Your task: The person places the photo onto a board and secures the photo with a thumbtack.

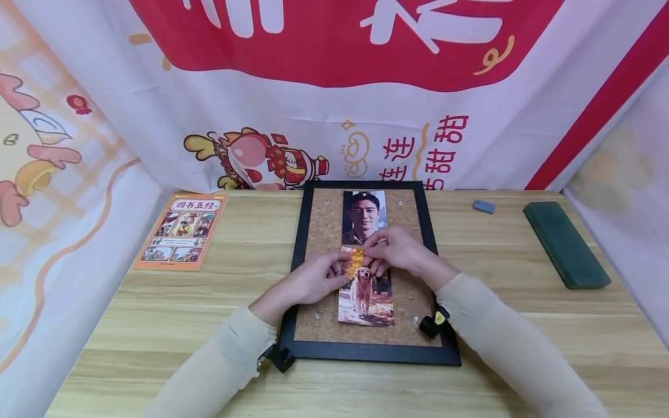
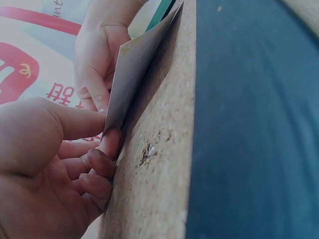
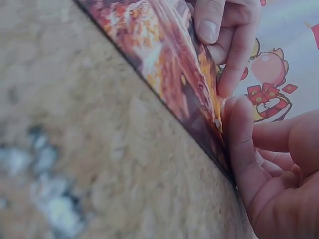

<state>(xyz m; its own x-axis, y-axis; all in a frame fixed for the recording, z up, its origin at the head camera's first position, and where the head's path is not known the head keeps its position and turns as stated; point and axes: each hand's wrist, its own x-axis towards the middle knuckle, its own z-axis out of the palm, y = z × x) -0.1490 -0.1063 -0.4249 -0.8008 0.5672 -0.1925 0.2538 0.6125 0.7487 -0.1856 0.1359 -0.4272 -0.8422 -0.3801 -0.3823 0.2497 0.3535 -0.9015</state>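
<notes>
A photo of a golden dog among autumn leaves [image 1: 366, 299] lies over the cork surface of a black-framed corkboard [image 1: 319, 337]. My left hand [image 1: 317, 280] pinches its upper left edge between thumb and fingers. At the upper right edge, my right hand [image 1: 396, 251] grips the same photo with thumb and fingertips. In the left wrist view the photo [image 2: 137, 74] stands tilted off the cork. Directly above it on the board is a portrait photo [image 1: 364, 213], its lower right corner partly covered by my right hand.
Small clear or whitish bits [image 1: 415, 320] sit near the board's corners; their kind is unclear. An orange booklet [image 1: 183, 232] lies left on the wooden table. To the right are a small blue block [image 1: 484, 206] and a long dark green case [image 1: 567, 247]. Printed cloth [image 1: 313, 104] hangs behind.
</notes>
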